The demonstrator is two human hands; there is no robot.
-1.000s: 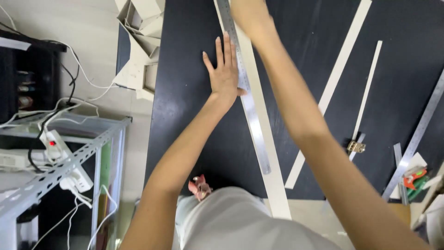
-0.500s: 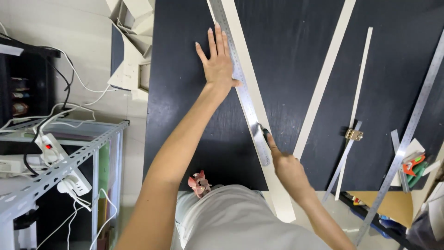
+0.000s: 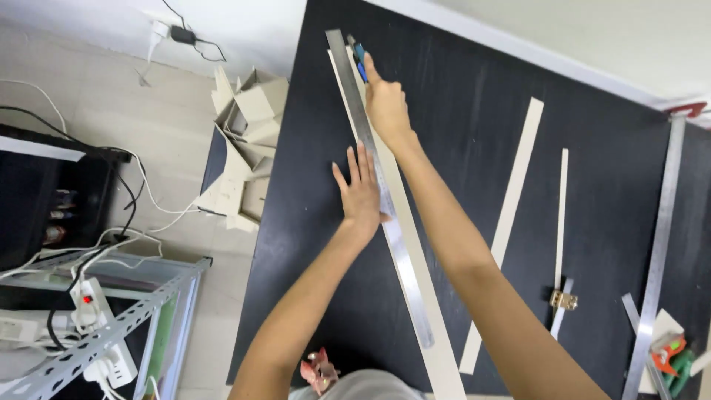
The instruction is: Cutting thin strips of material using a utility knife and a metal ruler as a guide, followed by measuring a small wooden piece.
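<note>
A long steel ruler (image 3: 385, 207) lies along a pale cardboard strip (image 3: 429, 311) on the black table (image 3: 459, 96). My left hand (image 3: 361, 194) presses flat on the ruler near its middle, fingers spread. My right hand (image 3: 385, 104) is stretched to the far end of the ruler, closed around a blue-handled knife (image 3: 359, 61) whose tip sits against the ruler's right edge on the strip.
Two more cut cardboard strips (image 3: 511, 215) (image 3: 561, 215) lie to the right, with a small brass clip (image 3: 563, 300). A second long metal ruler (image 3: 655, 252) runs down the right side. Cardboard scraps (image 3: 241, 148) pile on the floor at left, beside a metal shelf (image 3: 111, 326) with power strips.
My right hand has gone from the near end of the ruler up to its far end with the knife. My left hand stays pressed on the ruler.
</note>
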